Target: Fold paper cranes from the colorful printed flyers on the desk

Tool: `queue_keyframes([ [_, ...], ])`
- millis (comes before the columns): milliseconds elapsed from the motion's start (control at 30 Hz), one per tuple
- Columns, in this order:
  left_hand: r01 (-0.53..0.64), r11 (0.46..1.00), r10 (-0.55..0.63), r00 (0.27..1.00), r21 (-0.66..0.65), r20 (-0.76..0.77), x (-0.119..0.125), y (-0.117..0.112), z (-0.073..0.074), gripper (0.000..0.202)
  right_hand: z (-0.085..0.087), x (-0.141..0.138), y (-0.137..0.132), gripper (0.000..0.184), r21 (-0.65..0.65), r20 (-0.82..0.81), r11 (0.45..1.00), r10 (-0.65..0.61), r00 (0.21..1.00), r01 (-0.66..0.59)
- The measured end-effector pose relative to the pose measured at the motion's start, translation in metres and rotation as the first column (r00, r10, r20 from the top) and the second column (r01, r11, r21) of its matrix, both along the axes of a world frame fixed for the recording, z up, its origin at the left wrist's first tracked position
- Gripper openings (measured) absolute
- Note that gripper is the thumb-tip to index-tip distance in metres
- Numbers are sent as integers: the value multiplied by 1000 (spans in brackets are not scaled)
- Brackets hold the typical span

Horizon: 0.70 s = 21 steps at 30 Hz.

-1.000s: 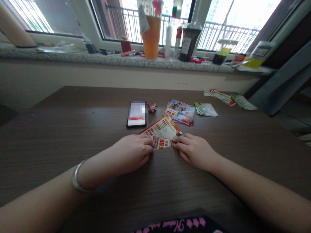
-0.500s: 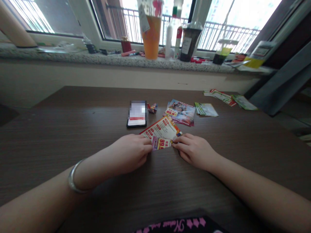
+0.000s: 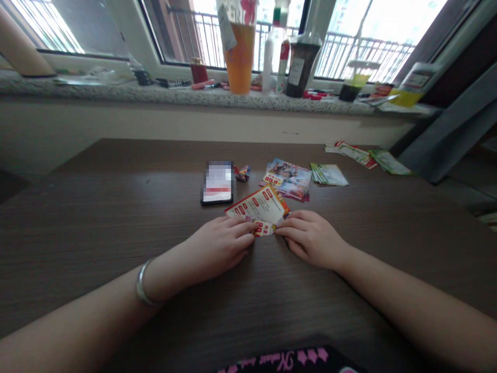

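A printed paper flyer (image 3: 261, 203) lies on the table with its near edge folded over, so a strip with yellow and red print faces up. My left hand (image 3: 222, 241), a silver bangle on its wrist, has its fingers closed at the left part of that fold and covers some of the strip. At the strip's right end, my right hand (image 3: 310, 237) pinches the paper near the corner. Both thumbs are mostly hidden. Just beyond the flyer lie a phone (image 3: 217, 182) with a blurred screen, a small crumpled wrapper (image 3: 242, 173) and a stack of colourful flyers (image 3: 289, 178).
Green-and-white leaflets (image 3: 330, 174) and more leaflets (image 3: 357, 154) lie at the back right of the dark wooden table (image 3: 97, 217). On the stone windowsill (image 3: 174, 96) stand a large cup of orange drink (image 3: 239, 62), a dark drink cup (image 3: 303, 67), bottles and small items.
My left hand has slid right along the folded strip, covering more of its print. My right hand stays at the corner, nearly still.
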<state>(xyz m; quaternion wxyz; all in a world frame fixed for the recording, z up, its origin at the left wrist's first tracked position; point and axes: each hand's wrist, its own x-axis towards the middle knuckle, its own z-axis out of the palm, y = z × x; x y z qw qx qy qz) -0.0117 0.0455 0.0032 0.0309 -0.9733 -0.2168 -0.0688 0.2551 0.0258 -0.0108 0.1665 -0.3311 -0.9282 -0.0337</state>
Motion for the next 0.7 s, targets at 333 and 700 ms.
queue_keyframes([
  [333,31,999,-29,999,-44,42,-1,5,-6,54,3,3,2,29,43,-201,997,-52,978,62],
  [700,14,995,-5,994,-94,105,0,2,-9,44,-2,5,9,30,31,-272,992,-107,956,120],
])
